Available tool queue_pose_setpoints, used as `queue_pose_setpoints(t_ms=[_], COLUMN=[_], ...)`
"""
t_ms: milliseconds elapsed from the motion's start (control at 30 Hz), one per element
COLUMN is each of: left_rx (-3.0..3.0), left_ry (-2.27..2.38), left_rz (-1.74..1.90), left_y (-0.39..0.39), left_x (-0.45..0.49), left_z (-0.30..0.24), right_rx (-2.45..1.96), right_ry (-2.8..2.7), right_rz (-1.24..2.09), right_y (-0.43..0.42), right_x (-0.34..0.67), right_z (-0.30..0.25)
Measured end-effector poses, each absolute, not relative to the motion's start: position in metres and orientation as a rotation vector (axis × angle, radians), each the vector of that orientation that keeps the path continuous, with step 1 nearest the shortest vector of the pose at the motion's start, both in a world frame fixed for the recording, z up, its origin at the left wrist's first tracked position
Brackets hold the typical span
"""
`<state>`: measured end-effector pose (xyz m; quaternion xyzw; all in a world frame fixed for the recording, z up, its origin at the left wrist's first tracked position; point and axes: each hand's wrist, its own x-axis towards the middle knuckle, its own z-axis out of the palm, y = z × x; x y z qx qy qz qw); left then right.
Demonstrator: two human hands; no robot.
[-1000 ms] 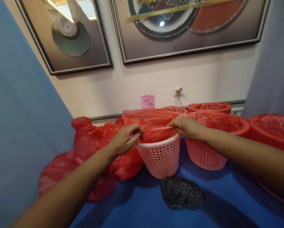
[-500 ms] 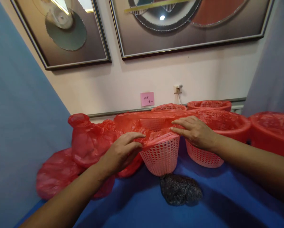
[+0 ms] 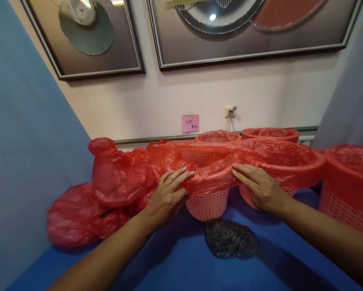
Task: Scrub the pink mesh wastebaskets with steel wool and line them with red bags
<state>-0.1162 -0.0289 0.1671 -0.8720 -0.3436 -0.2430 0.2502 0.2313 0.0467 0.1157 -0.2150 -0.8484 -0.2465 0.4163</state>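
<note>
A pink perforated plastic basket (image 3: 208,206) stands in the middle, with a thin red plastic bag (image 3: 210,184) lining it and folded down over the front of its rim. My left hand (image 3: 168,198) grips the bag at the rim's left side, fingers on top and thumb lower down. At the right side of the same rim, my right hand (image 3: 262,186) has the bag's edge between its fingers and thumb. Part of the bag behind my fingers is hidden. In front of the basket lies a dark, speckled lump (image 3: 231,238), perhaps a stone or a filled black bag.
Several more baskets lined with red bags stand around, including one at far right (image 3: 348,202) and one behind my right hand (image 3: 308,165). Knotted, full red bags (image 3: 75,214) are heaped at left. A wall with a pink note (image 3: 190,123) and a socket (image 3: 230,112) rises behind the blue surface (image 3: 181,266).
The bag's front edge has come down over the basket's rim and now covers its upper wall. My right hand has moved slightly right and down, my left slightly right. The view has shifted a little.
</note>
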Motion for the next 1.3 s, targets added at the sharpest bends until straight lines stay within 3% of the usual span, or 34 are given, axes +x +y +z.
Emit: queue_pose_setpoints(t_ms=[300,433,567,733,1033,1300], left_rx=[-2.398,-2.45,-2.334,-2.347,-2.515,-2.319], left_ry=[-0.961,-0.871,-1.048,-1.149,-1.139,-1.169], left_rz=[-0.622,-0.903,-1.16,-1.002,-0.738,-1.086], left_y=[-0.03,-0.042,-0.045,-0.035,-0.009,-0.029], left_x=[-0.101,-0.107,-0.129,-0.153,-0.165,-0.12], left_z=[0.164,0.168,0.174,0.187,0.2,0.173], right_rx=[-0.483,-0.665,-0.526,-0.241,-0.22,-0.46], right_ry=[-2.034,-2.135,-2.116,-2.141,-2.025,-1.88], right_rz=[-0.454,-0.466,-0.476,-0.203,0.031,-0.302], right_y=[0.005,0.012,0.035,0.051,0.071,0.04], right_x=[0.142,0.1,0.112,0.154,0.172,0.146], right_z=[0.16,0.163,0.157,0.162,0.145,0.149])
